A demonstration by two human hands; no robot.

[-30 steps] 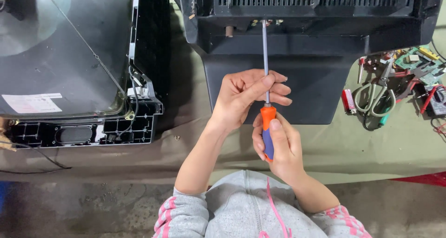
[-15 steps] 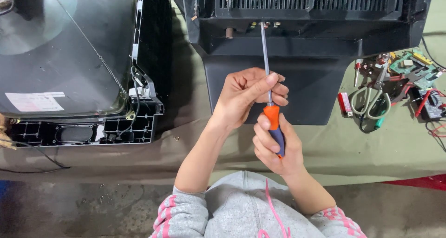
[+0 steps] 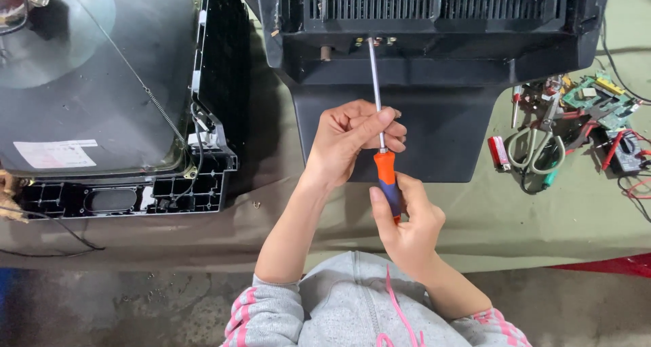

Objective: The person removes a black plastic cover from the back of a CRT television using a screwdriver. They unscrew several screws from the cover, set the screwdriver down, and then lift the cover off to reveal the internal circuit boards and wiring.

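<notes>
The right hand point(image 3: 407, 221) was wrapped around the orange-and-blue handle of a long screwdriver point(image 3: 384, 164), thumb laid along the grip and fingers closed tight on it. The left hand point(image 3: 352, 140) pinched the steel shaft just above the handle between thumb and curled fingers, steadying it. The shaft ran almost straight up from the handle, and its tip met the rear panel of a black television housing point(image 3: 441, 55) beside a row of small connectors, near the middle of the workbench point(image 3: 475, 211), which was covered in olive cloth. A bare picture tube in its black front frame point(image 3: 102, 103) lay at the bench's left end. Toward the right edge lay a pair of scissors point(image 3: 536, 144), a small red-and-white tool point(image 3: 498, 152) and a green circuit board point(image 3: 600, 96) among loose wires.
</notes>
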